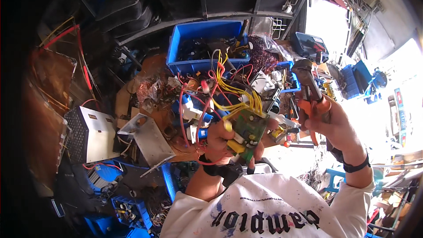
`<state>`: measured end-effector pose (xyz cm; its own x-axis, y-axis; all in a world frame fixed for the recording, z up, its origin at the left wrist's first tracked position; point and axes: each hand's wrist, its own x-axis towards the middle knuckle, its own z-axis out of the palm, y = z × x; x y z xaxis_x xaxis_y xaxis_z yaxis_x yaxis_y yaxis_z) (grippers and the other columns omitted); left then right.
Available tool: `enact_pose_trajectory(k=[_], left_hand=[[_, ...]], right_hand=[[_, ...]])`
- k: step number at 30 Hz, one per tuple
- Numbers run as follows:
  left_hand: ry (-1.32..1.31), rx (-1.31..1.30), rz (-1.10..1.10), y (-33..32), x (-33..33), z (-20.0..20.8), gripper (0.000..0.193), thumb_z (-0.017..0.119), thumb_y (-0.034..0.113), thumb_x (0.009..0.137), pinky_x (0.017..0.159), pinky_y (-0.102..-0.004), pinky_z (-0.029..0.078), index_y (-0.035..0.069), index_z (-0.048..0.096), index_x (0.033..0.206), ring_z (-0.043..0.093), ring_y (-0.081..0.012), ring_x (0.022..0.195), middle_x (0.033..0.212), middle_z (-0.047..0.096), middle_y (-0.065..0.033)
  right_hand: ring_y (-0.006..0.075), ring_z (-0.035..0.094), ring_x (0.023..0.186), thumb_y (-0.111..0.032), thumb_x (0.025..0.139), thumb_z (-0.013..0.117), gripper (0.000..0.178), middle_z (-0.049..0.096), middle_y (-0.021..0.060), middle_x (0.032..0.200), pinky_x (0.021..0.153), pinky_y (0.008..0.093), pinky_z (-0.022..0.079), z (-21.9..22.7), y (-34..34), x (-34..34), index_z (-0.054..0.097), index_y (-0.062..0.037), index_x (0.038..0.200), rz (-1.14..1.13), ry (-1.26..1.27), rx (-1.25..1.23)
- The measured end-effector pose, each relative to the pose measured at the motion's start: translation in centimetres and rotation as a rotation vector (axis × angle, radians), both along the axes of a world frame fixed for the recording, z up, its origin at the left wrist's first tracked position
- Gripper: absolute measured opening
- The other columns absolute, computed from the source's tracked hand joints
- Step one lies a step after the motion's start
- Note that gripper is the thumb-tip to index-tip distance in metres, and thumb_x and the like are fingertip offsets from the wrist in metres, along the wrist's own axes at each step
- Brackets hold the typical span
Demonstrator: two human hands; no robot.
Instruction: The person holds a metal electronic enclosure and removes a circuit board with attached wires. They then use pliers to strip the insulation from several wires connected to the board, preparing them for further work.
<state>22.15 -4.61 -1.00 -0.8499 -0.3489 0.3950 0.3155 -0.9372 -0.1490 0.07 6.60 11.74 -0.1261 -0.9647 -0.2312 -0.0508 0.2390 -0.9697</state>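
Observation:
My left hand [216, 144] is closed around the edge of a green circuit board [252, 125] that carries small components and a yellow block. A bundle of yellow wires [252, 100] rises from the board's far side and loops away over the bench. Red wires [183, 121] hang beside the same hand. My right hand [332, 125], raised to the right of the board, grips orange-handled pliers [315, 93]. Their dark jaws point up and away, apart from the wires. Whether the jaws are open is hard to make out.
A blue crate [176, 67] with dark parts stands at the back of the cluttered bench. Blue-and-white cylindrical parts [189, 110] lie left of the board. Farther left are a metal case [100, 134] and a bent metal panel [154, 141]. Blue bins [132, 211] sit below.

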Motion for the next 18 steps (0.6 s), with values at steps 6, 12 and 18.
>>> enact_pose_trajectory(k=[6,12,18], left_hand=[[-0.44,-0.421,0.346,0.2,0.4,2.2,0.069,0.069,0.01,0.074,0.07,-0.0523,0.059,-0.005,0.038,0.133,0.063,-0.0467,0.096,0.13,0.046,-0.0347],[-0.373,-0.534,0.474,-3.0,-0.1,2.3,0.047,0.066,0.003,0.085,0.098,-0.0506,0.049,0.0,0.046,0.127,0.057,-0.0423,0.114,0.134,0.046,-0.0311],[-0.69,-1.489,1.153,-4.6,0.9,4.7,0.04,0.064,0.013,0.09,0.104,-0.0412,0.04,0.004,0.046,0.124,0.052,-0.0312,0.123,0.133,0.051,-0.0223]], right_hand=[[0.0113,0.063,0.084,0.003,0.089,0.059,0.032,0.063,0.0065,0.094,0.073,0.0264,0.053,-1.2,-0.1,1.7,0.051,0.0017,0.12,-0.131,-0.072,-0.132],[0.0132,0.064,0.083,0.0,0.089,0.06,0.034,0.065,0.0076,0.096,0.076,0.0271,0.053,-0.8,-1.4,3.0,0.053,0.0035,0.121,-0.131,-0.147,-0.183],[0.0098,0.06,0.075,-0.004,0.087,0.065,0.033,0.065,0.0045,0.09,0.07,0.0242,0.049,0.9,-4.3,3.9,0.056,0.004,0.118,-0.109,-0.11,-0.202]])
